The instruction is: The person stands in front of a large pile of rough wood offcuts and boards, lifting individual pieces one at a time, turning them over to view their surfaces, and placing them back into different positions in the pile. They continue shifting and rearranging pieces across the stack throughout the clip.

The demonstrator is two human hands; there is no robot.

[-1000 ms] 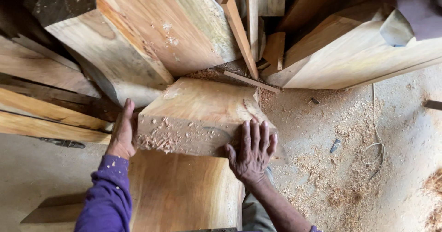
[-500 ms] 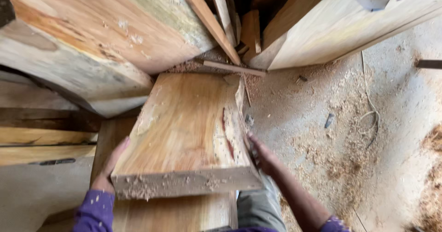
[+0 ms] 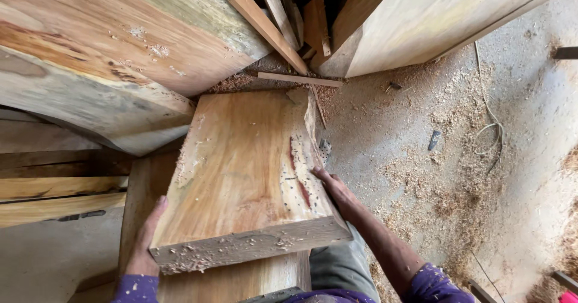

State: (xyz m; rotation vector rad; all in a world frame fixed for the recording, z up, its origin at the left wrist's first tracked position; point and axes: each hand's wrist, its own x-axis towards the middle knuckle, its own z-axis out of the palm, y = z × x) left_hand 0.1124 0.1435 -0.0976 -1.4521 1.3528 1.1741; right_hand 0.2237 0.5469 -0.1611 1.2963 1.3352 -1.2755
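Both hands grip a thick wood slab (image 3: 244,170), near end tilted up toward the cam, far end down by a thin stick (image 3: 299,79) lying crosswise just past it. Left hand (image 3: 146,240) sits on the slab's left edge near the near-left corner, fingers wrapped under, thumb along the side, so holding the slab. Right hand (image 3: 335,190) is pressed on the slab's right edge approx. midway, fingers (image 3: 319,173) curled onto the rough bark-side strip w/ dark holes; also holding. Near end face of the slab is rough-sawn w/ sawdust crumbs stuck on it. Under the slab lies a longer plank (image 3: 241,282), its end showing below the slab's near end. Left of the slab: stacked boards (image 3: 57,188) edge-on. Up-left of the slab, a big leaning plank (image 3: 120,44) overlaps its far-left corner; up-right, another large pale plank (image 3: 433,17). Right of the slab: concrete floor (image 3: 530,116) strewn w/ sawdust (image 3: 445,182), a thin cord (image 3: 490,128) looped across it.
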